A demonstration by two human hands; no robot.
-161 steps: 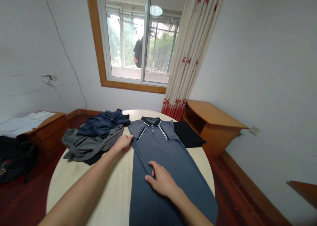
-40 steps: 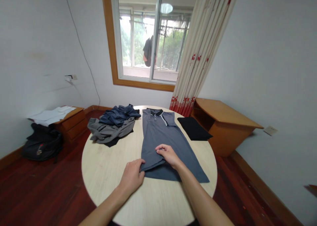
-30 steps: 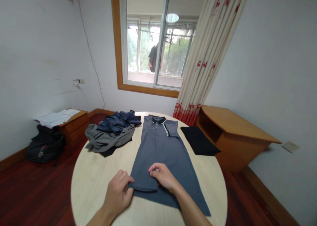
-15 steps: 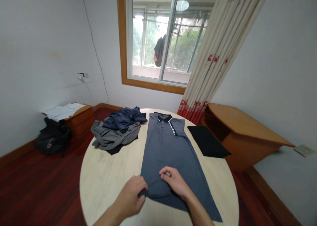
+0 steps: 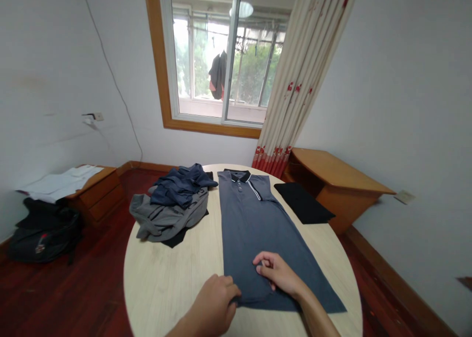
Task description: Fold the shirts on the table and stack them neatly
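A grey-blue polo shirt (image 5: 254,229) with a black collar lies lengthwise on the round pale table (image 5: 158,278), its collar at the far end. My left hand (image 5: 217,302) is closed on the shirt's near left corner. Resting over the lower part of the shirt, my right hand (image 5: 278,273) has its fingers curled, with thumb and forefinger close together on the cloth. Whether the right fingertips pinch a bit of fabric is hard to see.
Left on the table is a heap of dark blue (image 5: 180,184) and grey clothes (image 5: 165,219). A folded black cloth (image 5: 304,202) lies at the right. Beyond stand a wooden desk (image 5: 339,174), a curtain (image 5: 295,81) and a drawer cabinet (image 5: 99,194).
The view has turned to the right. The shirt's near left part, folded up at the hem before, now lies flatter, with my left hand still at its corner.
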